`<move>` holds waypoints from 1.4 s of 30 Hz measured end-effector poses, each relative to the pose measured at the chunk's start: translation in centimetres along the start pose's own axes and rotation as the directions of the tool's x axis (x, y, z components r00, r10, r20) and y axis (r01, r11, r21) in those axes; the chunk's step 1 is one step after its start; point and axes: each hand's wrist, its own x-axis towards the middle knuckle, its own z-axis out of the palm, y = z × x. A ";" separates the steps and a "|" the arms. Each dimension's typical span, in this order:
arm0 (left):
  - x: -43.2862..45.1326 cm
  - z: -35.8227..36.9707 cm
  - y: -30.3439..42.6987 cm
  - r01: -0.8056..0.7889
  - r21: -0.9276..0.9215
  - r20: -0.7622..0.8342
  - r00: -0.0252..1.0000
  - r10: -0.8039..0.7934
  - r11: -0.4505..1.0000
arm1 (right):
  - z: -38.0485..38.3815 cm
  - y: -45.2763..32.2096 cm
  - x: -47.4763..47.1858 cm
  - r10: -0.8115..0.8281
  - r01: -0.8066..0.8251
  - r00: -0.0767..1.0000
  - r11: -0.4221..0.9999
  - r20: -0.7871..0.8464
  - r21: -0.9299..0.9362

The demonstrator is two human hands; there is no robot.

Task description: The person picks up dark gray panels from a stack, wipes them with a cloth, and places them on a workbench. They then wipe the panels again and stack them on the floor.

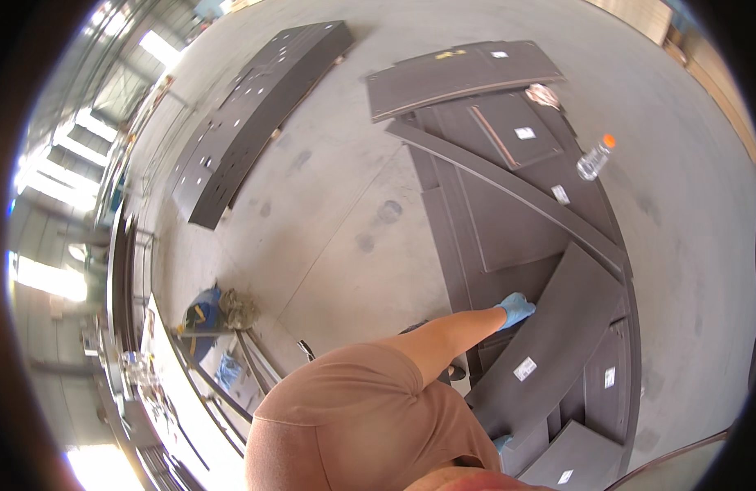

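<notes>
A long dark panel with a white label [574, 307] lies tilted across a pile of similar dark panels. My left hand [516, 310], in a light blue glove, is closed at this panel's upper-left edge, with the fingertips partly hidden. Lower down, my right hand [502, 442], also blue-gloved, touches the same panel near its lower end; only a small part of it shows. Beside the panel a long narrow dark strip [507, 184] crosses the pile diagonally. A smaller dark panel [574, 457] with a label lies near the bottom.
A clear bottle with an orange cap [594, 158] and a crumpled cloth or wrap [542, 95] are at the pile's right edge. Another dark panel stack [249, 116] rests on supports at upper left. A blue bag-like object [203, 319] and a metal frame [215, 386] stand at lower left.
</notes>
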 end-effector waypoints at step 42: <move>-8.3 25.5 1.5 -0.836 0.202 0.793 0.445 0.416 0.509 | -17.5 -4.8 -2.4 -0.290 0.412 0.431 0.906 -0.854 -0.100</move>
